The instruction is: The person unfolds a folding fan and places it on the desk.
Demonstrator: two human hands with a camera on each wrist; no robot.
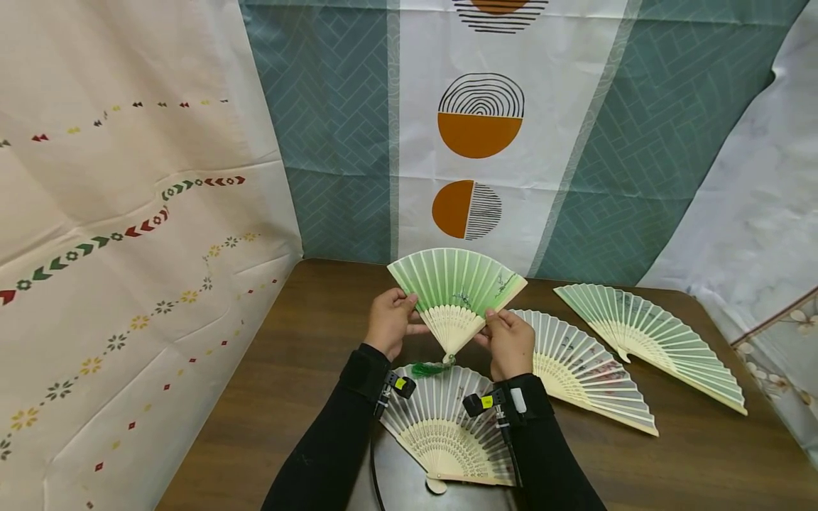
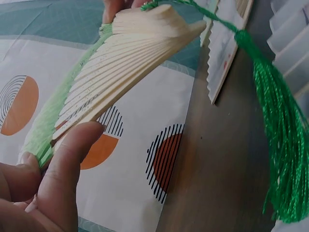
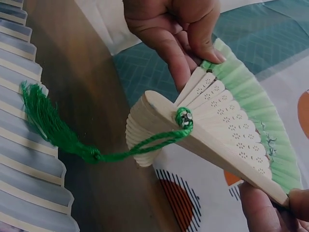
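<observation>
A green folding fan (image 1: 456,277) with pale slats is spread open above the table, pivot end down. My left hand (image 1: 388,325) pinches its left outer edge between thumb and fingers. On the opposite edge, my right hand (image 1: 513,342) grips the end slat the same way. From the pivot hangs a green tassel (image 2: 285,140) on a braided cord. The right wrist view shows flower-shaped cutouts in the slats (image 3: 231,121) and a printed sprig on the cloth. Beneath my wrists lies a white folding fan (image 1: 441,433), spread on the table and partly covered by my forearms.
To the right, a spread white fan with a reddish print (image 1: 584,362) lies beside my right hand. Farther right is a pale green spread fan (image 1: 658,341). The brown table (image 1: 255,397) meets a patterned cloth backdrop (image 1: 339,142) at its back edge.
</observation>
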